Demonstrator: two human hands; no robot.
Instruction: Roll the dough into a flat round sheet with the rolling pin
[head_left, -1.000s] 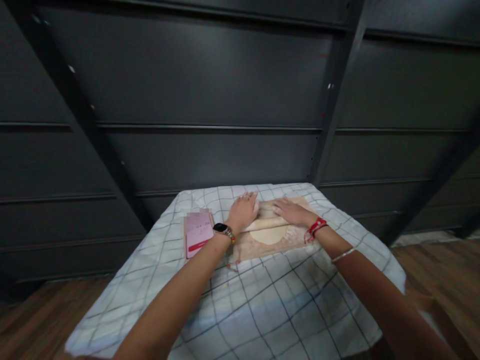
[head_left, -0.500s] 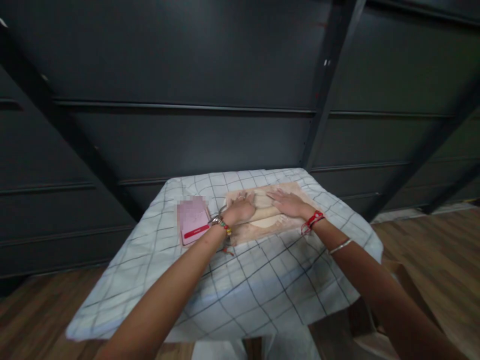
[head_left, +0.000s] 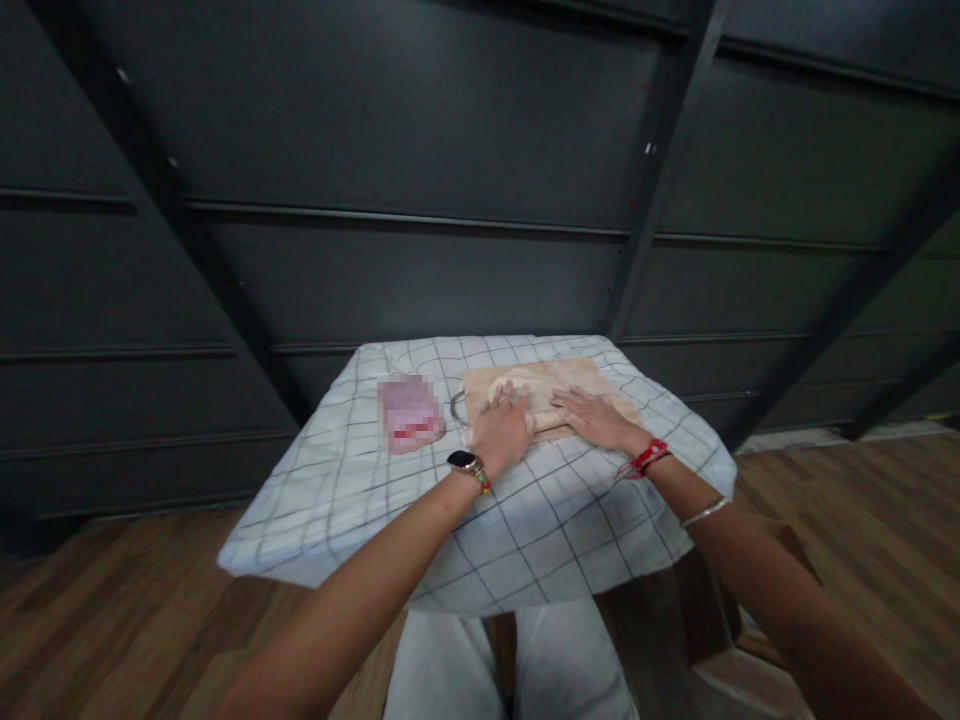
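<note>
A wooden board (head_left: pixel 581 378) lies on a small table under a checked cloth (head_left: pixel 375 480). A flat pale round of dough (head_left: pixel 517 384) rests on the board's far half. Across the board's near edge lies a rolling pin (head_left: pixel 550 421). My left hand (head_left: pixel 504 430), with a watch on the wrist, presses flat on the pin's left end. My right hand (head_left: pixel 596 418), with red threads at the wrist, lies flat on its right end, fingers stretched out.
A pink phone (head_left: pixel 409 412) lies on the cloth left of the board, with a thin metal ring (head_left: pixel 455 407) between them. A dark panelled wall (head_left: pixel 420 200) stands right behind the table. Wooden floor (head_left: pixel 112 620) surrounds it. My light-trousered knees (head_left: pixel 510 660) are under the near edge.
Both hands have rolled the pin toward me, from the board's far half to its near edge, so the dough now shows beyond them. The view has shifted.
</note>
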